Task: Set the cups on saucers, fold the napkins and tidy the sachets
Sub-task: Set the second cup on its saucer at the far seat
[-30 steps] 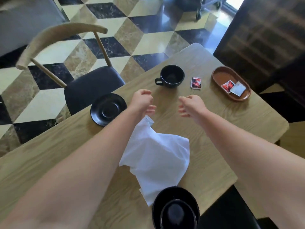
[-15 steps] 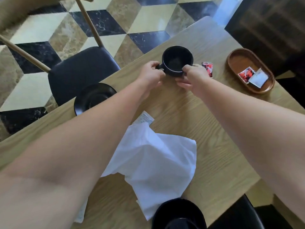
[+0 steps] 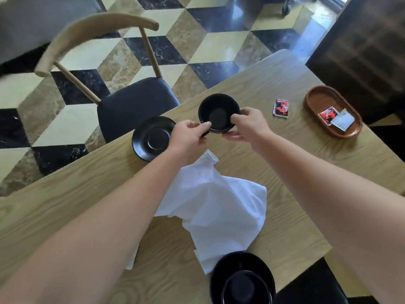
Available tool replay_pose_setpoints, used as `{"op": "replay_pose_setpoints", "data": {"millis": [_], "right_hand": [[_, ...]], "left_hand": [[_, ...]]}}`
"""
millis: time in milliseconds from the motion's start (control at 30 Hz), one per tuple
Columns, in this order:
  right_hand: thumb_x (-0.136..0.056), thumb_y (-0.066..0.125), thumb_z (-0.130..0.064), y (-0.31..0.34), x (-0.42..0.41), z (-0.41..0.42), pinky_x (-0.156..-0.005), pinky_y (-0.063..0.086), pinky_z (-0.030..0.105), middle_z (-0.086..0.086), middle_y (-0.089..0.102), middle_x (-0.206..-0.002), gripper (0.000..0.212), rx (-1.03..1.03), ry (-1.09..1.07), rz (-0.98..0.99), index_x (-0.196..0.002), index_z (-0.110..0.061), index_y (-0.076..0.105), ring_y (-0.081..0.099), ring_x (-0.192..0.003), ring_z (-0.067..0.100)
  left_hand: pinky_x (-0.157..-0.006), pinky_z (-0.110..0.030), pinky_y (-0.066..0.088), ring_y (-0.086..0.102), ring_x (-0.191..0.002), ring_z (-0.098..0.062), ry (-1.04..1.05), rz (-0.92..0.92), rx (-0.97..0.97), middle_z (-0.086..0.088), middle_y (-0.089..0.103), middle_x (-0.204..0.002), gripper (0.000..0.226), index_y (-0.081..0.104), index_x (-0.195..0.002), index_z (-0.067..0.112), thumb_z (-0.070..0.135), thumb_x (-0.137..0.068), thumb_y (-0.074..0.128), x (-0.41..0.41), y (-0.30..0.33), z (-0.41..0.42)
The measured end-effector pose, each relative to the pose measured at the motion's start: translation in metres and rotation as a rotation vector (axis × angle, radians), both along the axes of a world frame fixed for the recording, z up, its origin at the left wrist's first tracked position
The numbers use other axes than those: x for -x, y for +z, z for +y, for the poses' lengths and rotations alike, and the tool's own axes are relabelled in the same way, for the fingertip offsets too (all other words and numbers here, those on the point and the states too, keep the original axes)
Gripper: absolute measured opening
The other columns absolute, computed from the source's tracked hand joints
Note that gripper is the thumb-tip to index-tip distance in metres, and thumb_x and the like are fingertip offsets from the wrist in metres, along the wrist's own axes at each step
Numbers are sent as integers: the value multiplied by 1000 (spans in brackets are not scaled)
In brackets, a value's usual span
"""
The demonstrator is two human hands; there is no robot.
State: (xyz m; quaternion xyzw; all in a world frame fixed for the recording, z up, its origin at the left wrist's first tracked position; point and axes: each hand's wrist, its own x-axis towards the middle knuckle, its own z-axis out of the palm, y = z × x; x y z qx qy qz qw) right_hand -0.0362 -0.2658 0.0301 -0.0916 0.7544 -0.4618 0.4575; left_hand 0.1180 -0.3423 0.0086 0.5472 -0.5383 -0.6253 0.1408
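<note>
A person's two bare forearms reach forward over a light wooden bench (image 3: 306,172), seen from a camera worn on the head. Both hands meet at a black cup (image 3: 218,114), which appears to be lifted just clear of the bench, though the angle makes this hard to confirm. The left hand (image 3: 186,137) closes its grip on the cup's near left side, thumb on the rim. The right hand (image 3: 249,126) grips the near right side, thumb over the rim and fingers under the cup's base.

Just left of the cup, an empty black saucer (image 3: 151,139) lies at the bench's far left edge, partly hidden by the left hand. Beyond it stands a chair (image 3: 135,106) with a dark seat and a curved wooden back, on a floor (image 3: 197,40) of cream, tan and black diamond tiles.

Between the forearms, a crumpled white napkin (image 3: 219,209) lies unfolded on the bench. At the near edge, a second black cup (image 3: 245,288) sits on its saucer (image 3: 232,264), touching the napkin's corner.

To the right of the held cup, a red sachet (image 3: 281,108) lies loose on the bench. Farther right, an oval brown wooden tray (image 3: 315,99) holds another red sachet (image 3: 327,114) and a white sachet (image 3: 342,120) that overlaps it.
</note>
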Motion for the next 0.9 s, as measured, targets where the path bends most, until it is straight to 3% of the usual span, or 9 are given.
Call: {"op": "replay_pose_setpoints", "data": {"millis": [100, 200, 300, 433, 567, 633, 700, 767, 900], "right_hand": [[-87, 52, -3, 15, -24, -15, -70, 65, 44, 20, 69, -114, 37, 8, 107, 19, -122, -4, 63, 77, -73, 36], [-86, 53, -1, 24, -55, -34, -61, 65, 37, 28, 70, -110, 38, -15, 145, -11, -124, 4, 58, 77, -71, 32], [-87, 51, 2, 28, -100, -49, -52, 62, 32, 32, 67, -111, 43, -52, 201, -99, -130, 5, 48, 74, -64, 29], [-88, 51, -1, 25, -143, -56, -54, 63, 35, 22, 71, -83, 38, -89, 313, -235, -125, 1, 54, 72, -59, 27], [-86, 65, -31, 26, -133, -72, -65, 65, 40, 5, 71, -85, 18, -138, 648, 329, -100, -20, 67, 73, -72, 23], [-89, 61, -31, 30, -132, -83, -63, 64, 43, 5, 70, -87, 16, -50, 809, 556, -101, -22, 67, 72, -75, 27], [-89, 51, -21, 30, -138, -89, -58, 62, 44, 8, 69, -85, 18, -25, 870, 643, -98, -17, 66, 72, -73, 30], [-87, 42, -10, 26, -140, -95, -43, 58, 34, 12, 71, -84, 25, -37, 659, 421, -95, -14, 65, 74, -58, 27], [-86, 40, -6, 15, -141, -107, -40, 54, 27, 22, 75, -90, 33, -111, 315, 48, -107, -1, 66, 74, -53, 26]], "left_hand": [[-63, -24, 60, 75, -73, -19, 46, -45, 8, 3, 72, -70, 39, 71, -87, 0, 37, -81, 82, -33, 10, -13], [-86, -42, 63, 71, -77, -24, 181, -2, -43, -8, 65, -77, 25, 68, -85, -2, 19, -82, 82, -58, 23, -31], [-66, -39, 65, 62, -68, -21, 270, -129, 98, -6, 57, -77, 22, 51, -73, 13, 13, -76, 73, -76, 37, -49], [-50, -31, 35, 42, -59, -17, 75, -417, 436, 1, 51, -71, 22, 43, -73, 18, 9, -71, 63, -105, 50, -74], [-51, -30, 38, 47, -61, -17, -359, -426, 525, 3, 56, -69, 23, 47, -75, 19, 9, -71, 67, -129, 63, -101], [-55, -25, 43, 59, -68, -15, -517, -403, 491, 8, 64, -74, 23, 56, -81, 26, 16, -71, 74, -129, 68, -107], [-60, -20, 45, 64, -77, -9, -404, -336, 473, 11, 67, -84, 33, 61, -95, 30, 22, -69, 79, -126, 66, -107], [-60, -20, 45, 62, -80, -5, -101, -285, 422, 8, 64, -91, 38, 57, -104, 27, 23, -71, 76, -125, 60, -102], [-63, -43, 65, 76, -71, -35, 205, -23, -112, -22, 72, -100, 20, 56, -95, 11, 12, -80, 68, -124, 39, -79]]}}
